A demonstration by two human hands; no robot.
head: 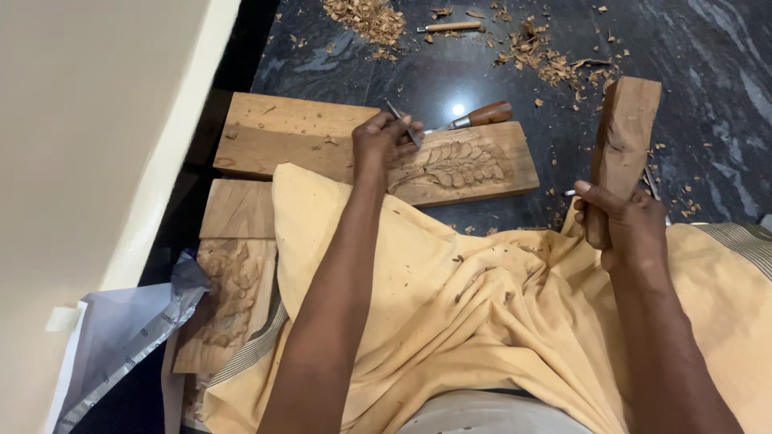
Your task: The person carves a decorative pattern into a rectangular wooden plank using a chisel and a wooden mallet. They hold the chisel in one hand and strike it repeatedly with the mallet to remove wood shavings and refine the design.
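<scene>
Nearest the camera, a yellow cloth covers the person's lap and spreads forward over the near edge of the work, so that chips land on fabric and not on the legs. From it both bare arms reach out. The right hand has its fingers clenched around the lower end of a thick wooden block, held upright and raised clear of the floor like a mallet, its weight above the grip. The left hand pinches a slim metal chisel, fingers closed round its shaft, the tool slanted down with its tip touching the carved plank just beside a leaf pattern already cut in relief. That plank lies flat on the dark stone floor, directly ahead of the knees, where both hands can meet over it. To the left, nearer the wall, a second carved panel lies partly under the cloth, with a crumpled plastic bag beside it. Just beyond the plank rests a wooden-handled chisel, close by for swapping. Farther off, wood shavings and another small tool lie scattered.
</scene>
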